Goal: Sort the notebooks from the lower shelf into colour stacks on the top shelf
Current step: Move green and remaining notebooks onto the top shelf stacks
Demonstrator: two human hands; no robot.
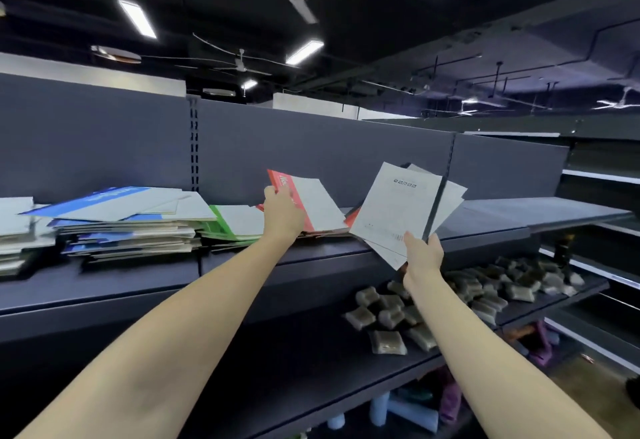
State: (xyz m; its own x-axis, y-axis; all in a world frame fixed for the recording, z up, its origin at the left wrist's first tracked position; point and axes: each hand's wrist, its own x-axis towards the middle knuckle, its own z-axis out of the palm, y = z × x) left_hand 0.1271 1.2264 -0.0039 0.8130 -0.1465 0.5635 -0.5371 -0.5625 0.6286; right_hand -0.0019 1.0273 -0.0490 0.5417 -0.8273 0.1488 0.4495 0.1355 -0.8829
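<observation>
- Your left hand (282, 211), at the centre of the frame, is gripping a red notebook (308, 203) by its left edge, fingers curled over the cover. You are holding it tilted up over the red stack (329, 229) on the top shelf (485, 220), probably so it drops flat onto matching covers.
- Your right hand (422, 255), right of centre, is pinching the lower corner of a fan of notebooks (398, 210), thumb on the front sheet. Their pale backs are facing you, so I cannot tell their colours. You are holding them upright and spread, which likely keeps each one easy to peel off.
- To the left of the red stack a green stack (235, 223) is sitting just beside it, and further left a taller blue stack (131, 220) is spreading untidily. At the far left edge another pile (17, 234) is showing mostly pale covers.
- The stacks are lying side by side along the shelf, so each colour keeps its own place.
- On the shelf below (519, 314), at lower right, small packets (388, 341) are lying scattered.
- Judging from the fan in your right hand, sorting is under way, with more to place.
</observation>
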